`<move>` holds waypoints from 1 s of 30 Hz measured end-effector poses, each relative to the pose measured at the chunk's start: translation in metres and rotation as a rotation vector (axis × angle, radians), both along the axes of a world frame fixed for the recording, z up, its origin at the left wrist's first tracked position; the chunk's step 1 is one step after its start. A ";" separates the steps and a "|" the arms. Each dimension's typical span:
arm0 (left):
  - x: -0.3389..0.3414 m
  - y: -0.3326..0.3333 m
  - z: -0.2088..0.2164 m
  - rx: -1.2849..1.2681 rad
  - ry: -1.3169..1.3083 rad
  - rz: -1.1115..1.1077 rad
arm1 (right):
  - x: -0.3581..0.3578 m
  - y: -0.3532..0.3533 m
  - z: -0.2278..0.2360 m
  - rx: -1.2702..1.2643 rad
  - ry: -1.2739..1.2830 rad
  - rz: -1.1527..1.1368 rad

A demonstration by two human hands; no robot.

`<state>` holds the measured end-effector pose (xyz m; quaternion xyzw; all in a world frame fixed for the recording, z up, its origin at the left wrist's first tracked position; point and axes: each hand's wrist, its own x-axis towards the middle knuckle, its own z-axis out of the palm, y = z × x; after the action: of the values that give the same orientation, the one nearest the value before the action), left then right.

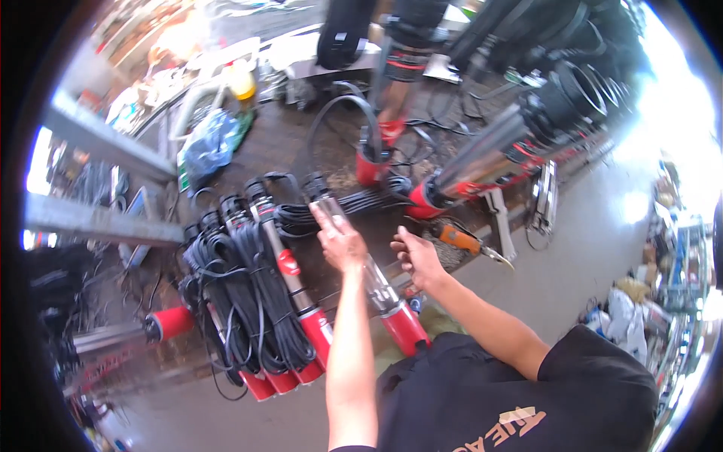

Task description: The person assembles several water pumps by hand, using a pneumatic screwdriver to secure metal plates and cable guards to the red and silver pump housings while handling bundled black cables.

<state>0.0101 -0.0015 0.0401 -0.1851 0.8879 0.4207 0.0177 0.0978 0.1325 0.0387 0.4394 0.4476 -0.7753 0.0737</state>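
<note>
A submersible pump with a shiny steel body and a red end lies slanting across the table's front edge, its red end close to my body. My left hand is closed over the steel body near its dark upper end. A thin cable loops up from that dark end. To the right of the pump and apart from it, my right hand is in the air with curled fingers; whatever they may hold is hidden. Orange-handled pliers lie just beyond this hand.
Several similar pumps with bundled black cables lie side by side on the left. A red-based pump stands upright at the back; another group leans on the right. A blue plastic bag lies back left. Grey metal bars jut in from the left.
</note>
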 end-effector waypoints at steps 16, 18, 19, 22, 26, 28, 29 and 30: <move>-0.002 0.009 -0.009 -0.046 -0.013 -0.103 | 0.040 0.067 0.014 -0.148 0.007 -0.856; -0.005 0.005 -0.020 -0.046 0.038 -0.103 | 0.060 0.048 0.049 -0.023 0.186 -0.794; -0.007 0.006 -0.021 -0.015 0.015 -0.100 | 0.067 0.038 0.076 0.037 0.240 -0.749; -0.002 0.007 -0.016 0.013 0.021 -0.086 | 0.073 0.012 0.137 0.290 0.531 -0.649; -0.005 -0.003 -0.032 -0.018 0.149 -0.072 | 0.062 0.018 0.142 0.772 0.702 -0.568; -0.005 0.002 -0.028 0.003 0.144 -0.051 | 0.046 0.031 0.146 0.736 0.927 -0.532; -0.005 0.003 -0.025 0.000 0.068 -0.050 | 0.036 0.029 0.147 0.652 1.012 -0.529; -0.005 0.004 -0.020 0.002 -0.005 -0.057 | 0.027 0.023 0.149 0.451 1.121 -0.575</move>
<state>0.0051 0.0028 0.0206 -0.1609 0.8923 0.4206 0.0322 0.1248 0.1552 0.1874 0.0766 0.4345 -0.7626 -0.4731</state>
